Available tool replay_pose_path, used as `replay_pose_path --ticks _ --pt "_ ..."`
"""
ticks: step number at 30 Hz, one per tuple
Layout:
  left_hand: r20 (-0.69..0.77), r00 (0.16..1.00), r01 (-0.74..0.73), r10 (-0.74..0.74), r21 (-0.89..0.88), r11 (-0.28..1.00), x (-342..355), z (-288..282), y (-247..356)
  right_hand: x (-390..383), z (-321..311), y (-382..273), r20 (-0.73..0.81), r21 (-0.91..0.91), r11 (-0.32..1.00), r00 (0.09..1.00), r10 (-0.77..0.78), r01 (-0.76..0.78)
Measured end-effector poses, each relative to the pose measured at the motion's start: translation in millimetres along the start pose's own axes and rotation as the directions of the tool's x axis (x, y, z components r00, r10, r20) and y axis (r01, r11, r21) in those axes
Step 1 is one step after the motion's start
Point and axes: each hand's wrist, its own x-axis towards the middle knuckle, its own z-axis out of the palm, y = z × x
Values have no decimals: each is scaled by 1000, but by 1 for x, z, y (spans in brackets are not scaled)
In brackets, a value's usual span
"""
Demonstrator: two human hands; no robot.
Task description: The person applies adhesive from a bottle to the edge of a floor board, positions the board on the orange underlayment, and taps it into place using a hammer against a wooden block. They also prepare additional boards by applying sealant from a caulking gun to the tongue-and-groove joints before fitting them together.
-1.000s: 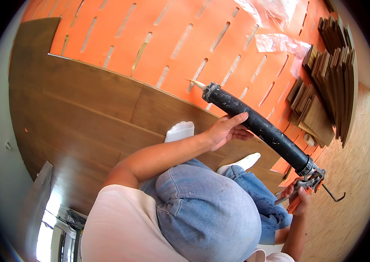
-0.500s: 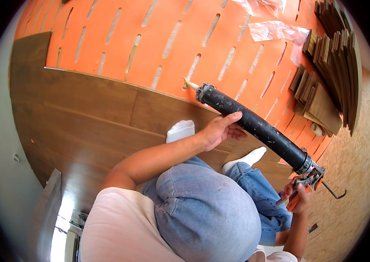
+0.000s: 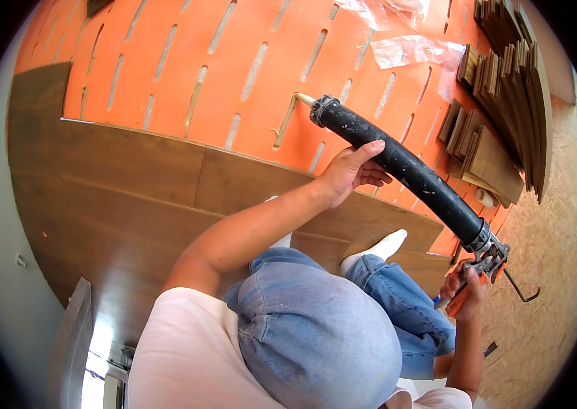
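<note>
A long caulking gun [image 3: 411,174] with a black barrel slants across the orange underlayment [image 3: 159,95]. My left hand [image 3: 356,174] supports the barrel from below, its thumb resting along the side and its fingers curled under. At the rear end, my right hand [image 3: 464,290] is wrapped round the orange and grey handle and trigger. The pale nozzle [image 3: 306,99] points at the upper end of a slot in the underlayment. A tan bead of adhesive [image 3: 285,124] lies along that slot, running back from the tip. Another slot farther left holds a similar tan bead [image 3: 193,105].
Laid brown floor planks [image 3: 131,163] border the underlayment on my side. Stacks of loose planks [image 3: 513,102] stand at the right, beside crumpled clear plastic film [image 3: 414,51]. Particle board [image 3: 534,273] covers the floor at far right. A white wall [image 3: 2,225] rises at left.
The nozzle has moved up and away along the slot, leaving a tan bead behind it. Both hands have kept their hold, the left one shifting upward with the barrel.
</note>
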Motion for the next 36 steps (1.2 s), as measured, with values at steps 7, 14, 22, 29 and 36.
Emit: replay_pose_path --ticks 7,14,22,29,36 --pt "-15 1000 3 -3 -21 1000 2 -3 -1 1 -4 3 111 26 998 992 -53 51" --pt "-32 999 -31 30 -21 999 5 3 7 2 1 3 200 30 990 969 -142 139" --pt "43 998 -51 53 -40 998 26 24 1 -6 -12 -5 145 40 976 966 -216 212" --pt "169 984 77 -50 -153 985 31 68 -48 -59 -43 -31 -146 95 975 972 -184 199" --pt "251 946 248 -205 -155 956 45 102 -103 -103 -100 -11 -354 90 977 923 -152 195"
